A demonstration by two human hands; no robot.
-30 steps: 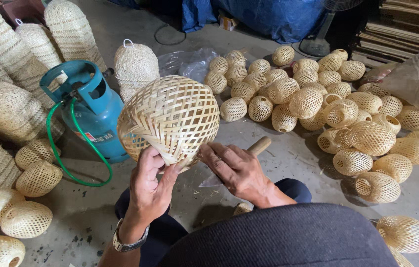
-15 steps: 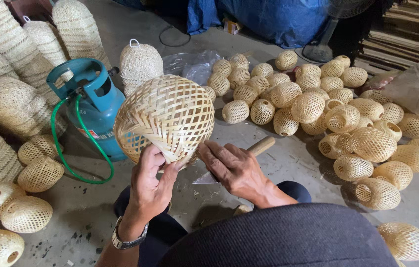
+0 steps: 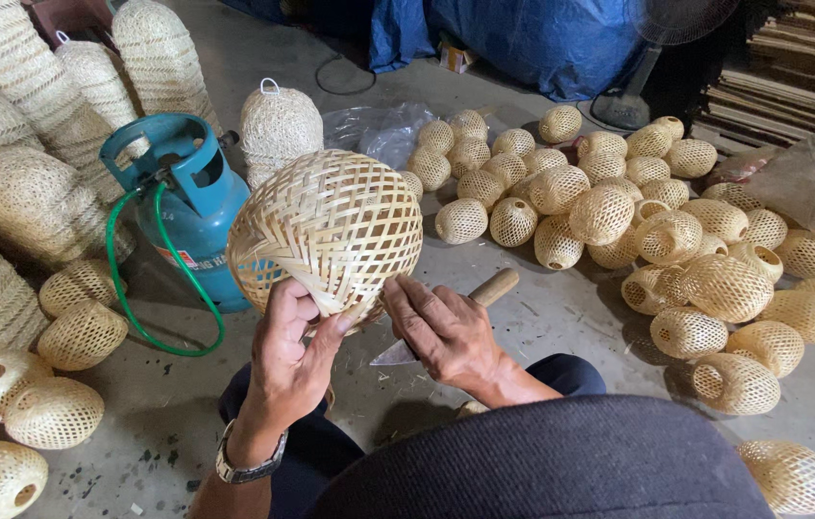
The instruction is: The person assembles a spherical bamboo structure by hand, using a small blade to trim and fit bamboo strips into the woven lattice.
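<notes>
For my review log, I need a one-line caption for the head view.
Left hand grips a woven bamboo globe; right hand holds a wooden-handled knife beside it.

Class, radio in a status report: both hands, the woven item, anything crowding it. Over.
Left hand gripping round woven bamboo shade at its rim. Right hand holds wooden-handled knife against it. Teal gas cylinder close behind.

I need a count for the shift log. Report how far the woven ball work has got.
Done, by the look of it: a big pile of small woven balls on the floor, more at the near left. In hand: the left hand holds a large woven ball by its open rim, while the right hand works that rim with a wooden-handled knife. What is left beyond this rim cannot be told.
</notes>
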